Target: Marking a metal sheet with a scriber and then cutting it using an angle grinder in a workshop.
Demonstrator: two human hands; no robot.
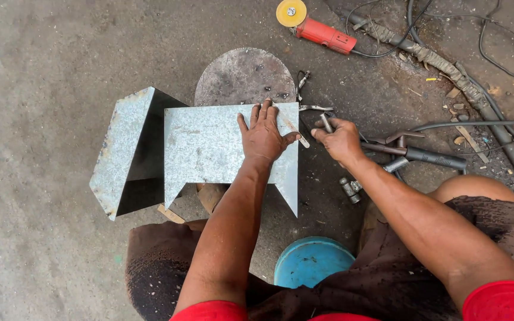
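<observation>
A folded sheet of galvanised metal (203,145) rests on a round, rusty steel plate (242,74) on the concrete floor. Its left part (123,148) is bent into an open box shape. My left hand (263,135) lies flat on the sheet's upper right corner, fingers spread, with a thin pale stick (292,126) under the fingertips. My right hand (340,139) is just right of the sheet's edge, closed around a small metal tool (326,122). Whether that tool touches the sheet is unclear.
A red angle grinder (319,30) with a yellow disc lies at the top. Black cables (477,125), a wrapped hose (441,65) and a welding holder (423,156) lie to the right. A blue round lid (310,261) sits between my knees. Metal fittings (350,189) lie near my right forearm.
</observation>
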